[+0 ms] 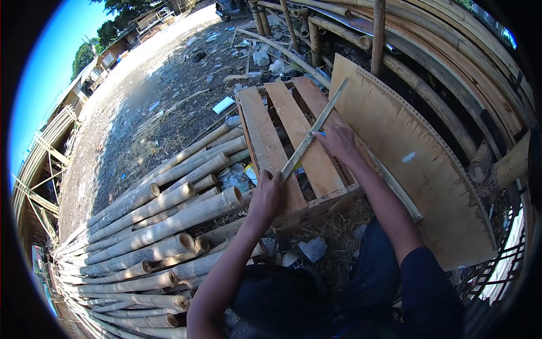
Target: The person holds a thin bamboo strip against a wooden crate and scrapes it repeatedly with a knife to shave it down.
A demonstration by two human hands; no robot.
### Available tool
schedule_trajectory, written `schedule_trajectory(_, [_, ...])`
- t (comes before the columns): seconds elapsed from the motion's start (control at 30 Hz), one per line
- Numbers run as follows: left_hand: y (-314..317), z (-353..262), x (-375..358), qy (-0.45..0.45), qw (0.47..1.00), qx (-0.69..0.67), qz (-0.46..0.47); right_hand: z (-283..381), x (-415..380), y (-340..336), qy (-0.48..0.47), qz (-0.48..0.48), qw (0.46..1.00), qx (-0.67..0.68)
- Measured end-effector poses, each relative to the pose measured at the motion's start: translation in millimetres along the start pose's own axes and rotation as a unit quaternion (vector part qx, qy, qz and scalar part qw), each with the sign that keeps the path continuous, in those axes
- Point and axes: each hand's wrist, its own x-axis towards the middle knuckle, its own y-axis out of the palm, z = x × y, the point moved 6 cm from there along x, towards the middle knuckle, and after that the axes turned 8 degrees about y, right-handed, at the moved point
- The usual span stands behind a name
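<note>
A long thin bamboo strip slants across a slatted wooden crate. Its lower end is in my left hand, whose fingers are closed round it near the crate's front left part. Farther up the strip, my right hand is closed with something small and blue showing at its fingers. What that blue thing is cannot be made out. The hand is right against the strip, over the crate's right slats. The strip's far end reaches past the crate's back right edge, over a plywood sheet.
Many bamboo poles lie stacked at the left, cut ends toward the crate. The plywood sheet leans at the right, with thin strips by its left side. Behind it is a rack of long poles. Litter covers the ground.
</note>
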Motion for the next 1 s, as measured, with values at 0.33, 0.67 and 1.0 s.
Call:
schedule_trajectory(0.33, [-5.1,-3.3,-8.2,0.011,1.000,0.008,0.012,-5.2,-4.5,2.3,-0.027,0.045,0.999,-0.004])
schedule_trajectory(0.67, [-8.4,-1.7,-9.4,0.011,1.000,-0.023,0.015,10.5,-17.4,2.7,-0.025,0.086,0.994,0.065])
schedule_trajectory(1.0, [-9.3,-4.2,-9.9,0.031,0.999,-0.022,0.006,-22.2,4.7,12.3,-0.060,-0.016,0.997,0.049])
